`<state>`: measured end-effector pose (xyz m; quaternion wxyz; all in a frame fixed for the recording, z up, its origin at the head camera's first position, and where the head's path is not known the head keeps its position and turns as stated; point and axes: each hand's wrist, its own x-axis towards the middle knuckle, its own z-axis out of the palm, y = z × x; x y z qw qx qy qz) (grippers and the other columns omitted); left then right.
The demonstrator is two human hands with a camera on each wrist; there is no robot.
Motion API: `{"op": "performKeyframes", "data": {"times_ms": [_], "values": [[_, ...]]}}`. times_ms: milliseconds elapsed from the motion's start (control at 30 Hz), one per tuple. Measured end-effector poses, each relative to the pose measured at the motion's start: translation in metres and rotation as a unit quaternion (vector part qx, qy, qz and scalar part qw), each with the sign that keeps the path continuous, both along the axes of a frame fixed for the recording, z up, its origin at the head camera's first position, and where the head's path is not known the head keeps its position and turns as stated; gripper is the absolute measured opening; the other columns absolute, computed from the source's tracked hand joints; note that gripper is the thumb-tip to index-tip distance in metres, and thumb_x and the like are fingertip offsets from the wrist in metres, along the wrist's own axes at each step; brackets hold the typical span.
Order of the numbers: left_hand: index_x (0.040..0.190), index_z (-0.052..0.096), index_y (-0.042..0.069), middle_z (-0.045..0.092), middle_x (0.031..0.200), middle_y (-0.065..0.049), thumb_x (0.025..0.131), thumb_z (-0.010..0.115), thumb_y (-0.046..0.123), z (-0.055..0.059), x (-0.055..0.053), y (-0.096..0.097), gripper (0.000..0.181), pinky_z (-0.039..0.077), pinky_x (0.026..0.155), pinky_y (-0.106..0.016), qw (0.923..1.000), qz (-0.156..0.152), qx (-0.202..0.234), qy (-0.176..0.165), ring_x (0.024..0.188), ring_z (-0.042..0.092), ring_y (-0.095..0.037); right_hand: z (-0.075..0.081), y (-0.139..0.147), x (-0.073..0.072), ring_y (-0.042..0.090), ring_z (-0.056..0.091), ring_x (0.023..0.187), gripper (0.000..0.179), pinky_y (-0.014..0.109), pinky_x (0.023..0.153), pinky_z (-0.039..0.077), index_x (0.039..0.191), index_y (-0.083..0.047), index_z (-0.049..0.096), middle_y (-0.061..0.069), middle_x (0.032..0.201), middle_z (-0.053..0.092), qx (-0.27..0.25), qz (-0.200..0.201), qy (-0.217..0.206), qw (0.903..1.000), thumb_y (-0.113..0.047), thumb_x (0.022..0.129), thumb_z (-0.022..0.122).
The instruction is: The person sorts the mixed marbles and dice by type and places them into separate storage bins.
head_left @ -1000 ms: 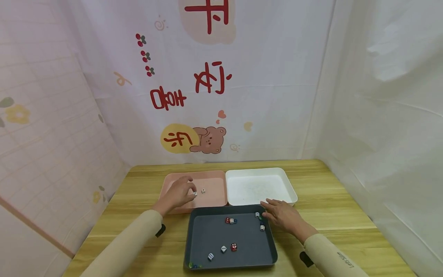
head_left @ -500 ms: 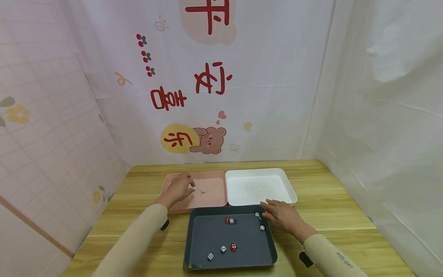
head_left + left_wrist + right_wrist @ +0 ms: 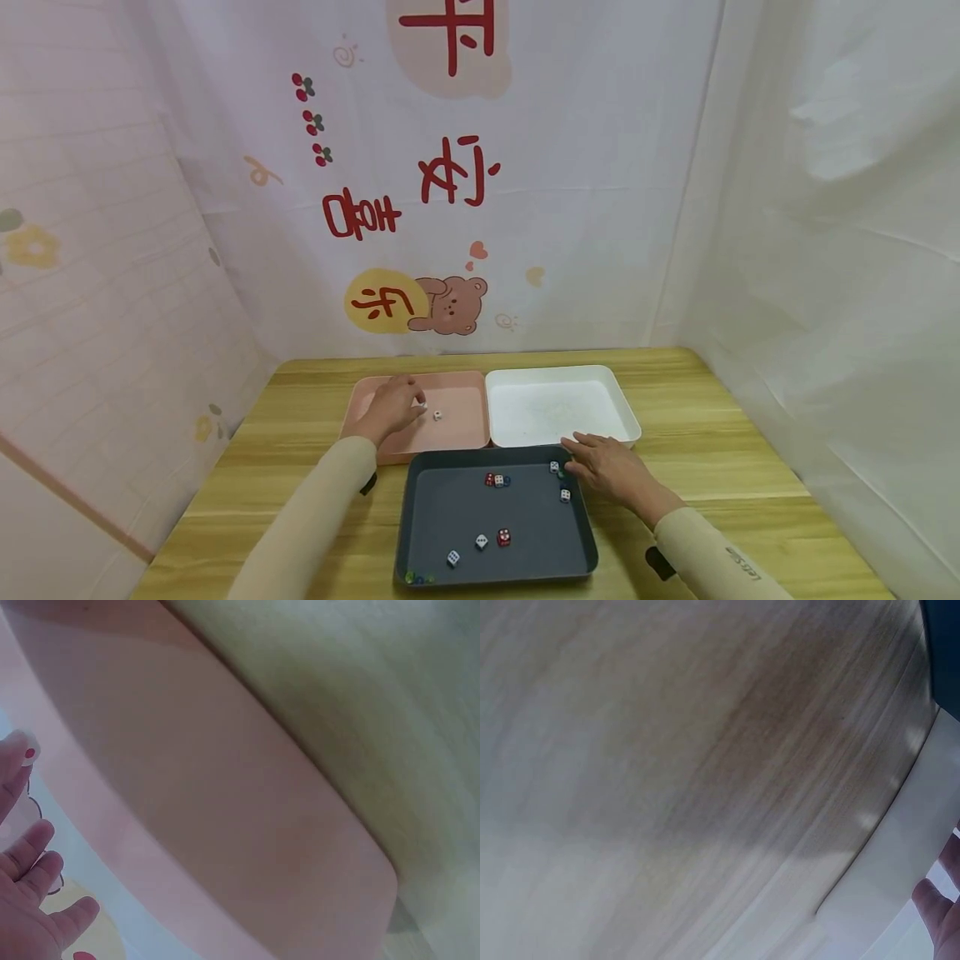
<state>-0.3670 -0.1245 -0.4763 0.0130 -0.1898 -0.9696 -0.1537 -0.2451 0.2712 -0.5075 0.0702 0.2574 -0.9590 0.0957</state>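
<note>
Over the pink tray (image 3: 468,383) my left hand (image 3: 393,408) pinches a small white die (image 3: 30,753) between thumb and finger; one red pip shows in the left wrist view. Another white die (image 3: 437,415) lies on the tray floor just right of those fingertips. My right hand (image 3: 607,468) spreads loosely over the top right corner of the dark grey tray (image 3: 442,512), by the front rim of the white tray (image 3: 555,404), holding nothing. Two white dice lie near its fingertips, the upper one (image 3: 554,467) and the lower one (image 3: 566,496).
Inside the dark tray are more dice: a red one (image 3: 504,537), white ones (image 3: 482,542), a small red-white-blue row (image 3: 498,481) and small green and blue pieces (image 3: 411,577) in the front left corner. All three trays touch or nearly touch on the wooden table (image 3: 720,467). Printed cloth (image 3: 600,208) hangs behind.
My left hand has lifted the white die and shifted slightly away from me and to the right over the pink tray. The right hand stays where it was.
</note>
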Motion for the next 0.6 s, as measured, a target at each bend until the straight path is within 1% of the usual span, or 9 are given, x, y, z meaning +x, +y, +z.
{"op": "performKeyframes", "data": {"times_ms": [133, 233, 367, 600], "values": [[0.105, 0.071, 0.009, 0.055, 0.126, -0.015, 0.091, 0.074, 0.022, -0.0036, -0.0021, 0.0021, 0.019, 0.038, 0.101, -0.057, 0.9999, 0.005, -0.012, -0.01, 0.121, 0.049, -0.036, 0.0005, -0.002, 0.0011, 0.041, 0.056, 0.123, 0.045, 0.056, 0.101, 0.042, 0.137, -0.005, 0.059, 0.022, 0.134, 0.059, -0.001, 0.003, 0.002, 1.0, -0.031, 0.1, 0.058], [0.113, 0.07, 0.007, 0.053, 0.132, -0.018, 0.091, 0.074, 0.021, -0.0054, -0.0034, 0.003, 0.026, 0.036, 0.104, -0.059, 0.9998, 0.008, -0.008, -0.016, 0.126, 0.046, -0.038, 0.0003, -0.0024, 0.0013, 0.04, 0.056, 0.122, 0.045, 0.055, 0.101, 0.042, 0.137, -0.005, 0.059, 0.022, 0.134, 0.059, 0.002, 0.003, 0.003, 1.0, -0.032, 0.1, 0.058], [0.117, 0.07, 0.008, 0.052, 0.137, -0.02, 0.092, 0.072, 0.02, -0.0032, -0.003, 0.0036, 0.028, 0.035, 0.105, -0.059, 0.9999, 0.008, -0.008, -0.013, 0.129, 0.045, -0.039, 0.0012, -0.0024, 0.0013, 0.041, 0.056, 0.121, 0.045, 0.056, 0.1, 0.043, 0.136, -0.004, 0.06, 0.023, 0.133, 0.059, 0.003, 0.007, 0.008, 0.9999, -0.031, 0.1, 0.058], [0.119, 0.069, 0.008, 0.051, 0.138, -0.02, 0.093, 0.072, 0.021, 0.003, 0.0002, 0.0038, 0.03, 0.035, 0.106, -0.058, 0.9997, -0.001, -0.022, -0.011, 0.131, 0.044, -0.039, -0.001, -0.0017, 0.0006, 0.041, 0.058, 0.119, 0.044, 0.055, 0.098, 0.045, 0.135, -0.005, 0.061, 0.023, 0.132, 0.06, 0.0, 0.007, 0.015, 0.9999, -0.031, 0.099, 0.06]]}}
